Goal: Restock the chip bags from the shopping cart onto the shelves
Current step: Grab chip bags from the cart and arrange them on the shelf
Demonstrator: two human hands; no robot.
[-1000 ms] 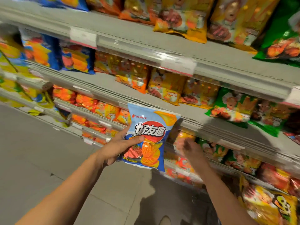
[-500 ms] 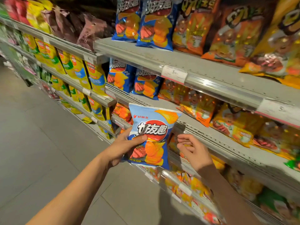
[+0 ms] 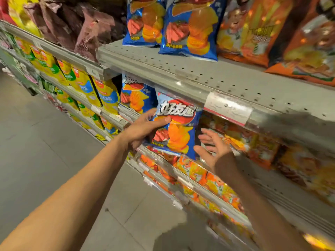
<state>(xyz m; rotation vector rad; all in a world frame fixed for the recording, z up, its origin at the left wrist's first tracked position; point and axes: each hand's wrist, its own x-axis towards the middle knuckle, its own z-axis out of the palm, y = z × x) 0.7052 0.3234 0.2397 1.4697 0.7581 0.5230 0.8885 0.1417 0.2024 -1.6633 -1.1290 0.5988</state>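
On the second shelf [image 3: 126,115], just left of the hands, a matching blue bag [image 3: 135,96] already stands upright, which marks the slot. The left hand [image 3: 143,129] grips the blue chip bag [image 3: 176,126] by its left edge, thumb across the front and fingers behind. The bag stands upright with its long axis vertical, its top tucked just under the lip of the shelf above [image 3: 181,77] and its bottom at the front rail. The placing move, as I judge it, is a push straight back and slightly left, and the left hand is the one carrying it. The right hand [image 3: 213,145] is open and empty, palm toward the bag's right edge, close beside it, fingers spread in front of orange bags [image 3: 253,142]. Half a second earlier the bag was lower, out in front of the shelving, and the right hand was curled below it; now the bag is up at shelf level.
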